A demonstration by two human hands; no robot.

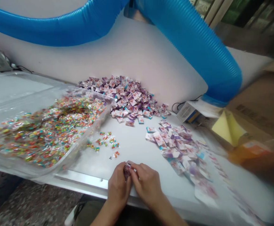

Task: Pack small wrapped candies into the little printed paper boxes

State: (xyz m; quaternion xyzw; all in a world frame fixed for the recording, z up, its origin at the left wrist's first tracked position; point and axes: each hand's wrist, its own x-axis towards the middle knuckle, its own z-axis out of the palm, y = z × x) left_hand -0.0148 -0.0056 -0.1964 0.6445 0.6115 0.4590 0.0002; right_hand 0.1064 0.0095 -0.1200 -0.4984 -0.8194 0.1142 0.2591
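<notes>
Close to the table's front edge, my left hand [118, 183] and my right hand [148, 181] meet around a small printed box [127, 169]. Fingers of both hands are closed on it, and they cover most of its surface. Just beyond my hands lie several small clear packets of coloured pieces [104, 140], which look like candy. A large clear plastic tray [67, 161] to the left holds a heap of similar packets [56, 131]. Pink and purple printed cartons [174, 144], many of them flat-looking, are spread to the right of my hands.
Against the wall rises a heap of small printed boxes [129, 97]. A thick blue corrugated hose [190, 40] hangs over the table and comes down at the right, near a small grey device [186, 112]. Cardboard [256, 103] and a yellow paper [228, 128] stand at the far right.
</notes>
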